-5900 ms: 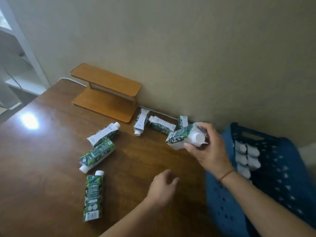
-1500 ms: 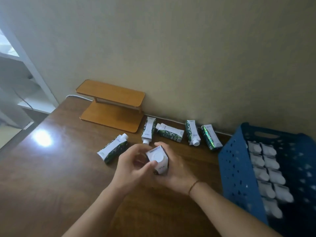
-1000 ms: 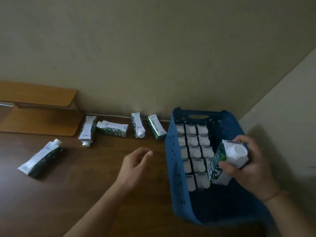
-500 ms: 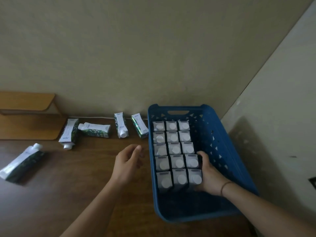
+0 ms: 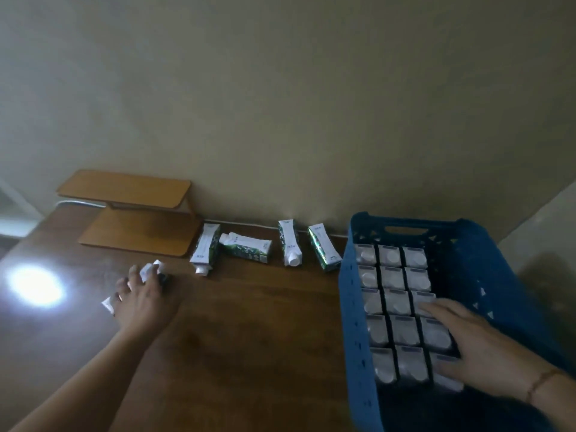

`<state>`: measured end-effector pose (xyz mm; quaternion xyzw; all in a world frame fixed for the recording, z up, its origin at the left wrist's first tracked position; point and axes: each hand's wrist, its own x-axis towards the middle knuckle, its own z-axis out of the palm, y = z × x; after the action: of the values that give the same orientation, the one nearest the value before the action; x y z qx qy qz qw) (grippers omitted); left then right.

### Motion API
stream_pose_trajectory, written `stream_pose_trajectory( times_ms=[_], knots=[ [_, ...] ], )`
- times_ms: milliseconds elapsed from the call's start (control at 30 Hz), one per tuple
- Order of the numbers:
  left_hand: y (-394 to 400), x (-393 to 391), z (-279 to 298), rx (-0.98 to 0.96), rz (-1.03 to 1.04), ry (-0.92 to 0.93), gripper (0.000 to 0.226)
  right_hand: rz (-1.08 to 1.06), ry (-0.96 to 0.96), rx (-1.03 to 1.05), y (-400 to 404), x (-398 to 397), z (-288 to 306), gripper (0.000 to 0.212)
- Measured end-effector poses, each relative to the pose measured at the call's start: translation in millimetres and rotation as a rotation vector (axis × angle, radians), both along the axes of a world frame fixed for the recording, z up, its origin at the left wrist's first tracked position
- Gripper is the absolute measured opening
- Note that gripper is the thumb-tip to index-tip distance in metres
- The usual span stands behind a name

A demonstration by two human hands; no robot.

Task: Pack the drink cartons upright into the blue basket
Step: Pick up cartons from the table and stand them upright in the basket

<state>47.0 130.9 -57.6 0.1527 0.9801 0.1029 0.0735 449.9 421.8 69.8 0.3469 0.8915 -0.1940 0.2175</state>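
Now the left hand (image 5: 141, 299) has reached a lying carton (image 5: 149, 269), fingers over it; right hand (image 5: 477, 347) rests flat.

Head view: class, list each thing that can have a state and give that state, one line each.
Basket: upright on the table, partly filled.
Packed cartons: upright, three across, five rows.
Four cartons by the wall: lying flat.
Fifth carton: lying, left hand on it.
Left hand: fingers over the carton.
Right hand: flat over the packed cartons.
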Motion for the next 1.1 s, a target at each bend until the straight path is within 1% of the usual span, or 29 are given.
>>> stream_pose_trajectory(
  times_ms=[67, 133, 167, 233, 267, 333, 367, 400, 467, 567, 633, 667, 733, 767, 800, 833, 867, 933, 967, 1000, 1067, 1100],
  knots=[
    [-19.8, -25.8, -7.3, 0.011, 0.074, -0.071, 0.089, 0.001, 0.136, -0.013, -15.6, -30.1, 5.6, 0.079],
    [-28.2, -41.3, -11.7, -0.003, 0.086, -0.110, 0.094, -0.005, 0.270, 0.005, -28.9, -65.3, 6.0, 0.066],
    [-30.5, -48.1, -14.9, -0.017, 0.073, -0.107, 0.095, -0.015, 0.323, 0.025, -33.6, -82.4, 5.0, 0.055],
    [-33.5, -62.2, -21.5, -0.035, 0.039, -0.120, 0.094, -0.034, 0.369, 0.134, -37.6, -109.5, 2.6, 0.025],
    [-35.4, -69.6, -25.1, -0.020, 0.023, -0.146, 0.091, -0.067, 0.354, 0.217, -38.4, -118.0, 2.4, 0.019],
    [-39.1, -81.1, -28.3, 0.031, -0.014, -0.183, 0.076, -0.112, 0.346, 0.411, -39.9, -128.8, 4.4, 0.012],
    [-40.8, -84.7, -29.1, 0.061, -0.020, -0.185, 0.069, -0.117, 0.383, 0.489, -42.7, -133.5, 6.7, 0.014],
    [-41.2, -84.9, -27.7, 0.105, -0.017, -0.193, 0.066, -0.108, 0.424, 0.535, -47.2, -138.9, 7.9, 0.020],
    [-38.0, -79.9, -24.6, 0.240, -0.040, -0.207, 0.066, -0.031, 0.485, 0.552, -59.3, -153.1, 6.9, 0.030],
    [-20.7, -59.8, -13.8, 0.451, -0.149, -0.190, 0.065, 0.075, 0.473, 0.468, -77.1, -177.3, -1.4, 0.034],
    [-2.9, -40.0, -0.6, 0.577, -0.250, -0.183, 0.067, 0.065, 0.456, 0.316, -87.2, -196.3, -6.0, 0.044],
    [7.0, -28.1, 7.3, 0.630, -0.299, -0.182, 0.069, 0.022, 0.443, 0.200, -91.1, -205.5, -7.1, 0.055],
    [26.5, -2.5, 22.7, 0.728, -0.411, -0.174, 0.070, -0.098, 0.472, -0.142, -97.4, -221.6, -10.3, 0.080],
    [36.0, 11.1, 31.2, 0.774, -0.476, -0.163, 0.070, -0.146, 0.538, -0.301, -100.2, -227.0, -12.0, 0.087],
    [45.1, 24.6, 39.8, 0.812, -0.547, -0.151, 0.069, -0.173, 0.616, -0.405, -101.9, -228.5, -14.6, 0.087],
    [53.5, 37.8, 48.5, 0.842, -0.623, -0.133, 0.067, -0.187, 0.692, -0.443, -103.0, -227.7, -15.6, 0.084],
    [60.8, 49.8, 56.7, 0.861, -0.696, -0.109, 0.067, -0.193, 0.764, -0.414, -103.5, -224.4, -14.0, 0.074],
    [72.0, 66.8, 68.7, 0.873, -0.792, -0.101, 0.068, -0.205, 0.900, -0.278, -100.5, -211.2, -6.9, 0.049],
    [76.8, 71.9, 72.4, 0.870, -0.815, -0.134, 0.070, -0.226, 0.958, -0.245, -95.7, -199.7, -3.1, 0.041],
    [79.8, 74.5, 75.2, 0.861, -0.829, -0.173, 0.071, -0.272, 1.010, -0.248, -88.9, -186.6, 1.3, 0.038],
    [88.3, 80.4, 77.3, 0.861, -0.831, -0.246, 0.066, -0.432, 1.132, -0.288, -69.2, -152.4, 12.5, 0.036],
    [93.2, 83.9, 76.6, 0.866, -0.815, -0.300, 0.065, -0.507, 1.191, -0.266, -55.4, -133.5, 18.5, 0.036]
  ],
)
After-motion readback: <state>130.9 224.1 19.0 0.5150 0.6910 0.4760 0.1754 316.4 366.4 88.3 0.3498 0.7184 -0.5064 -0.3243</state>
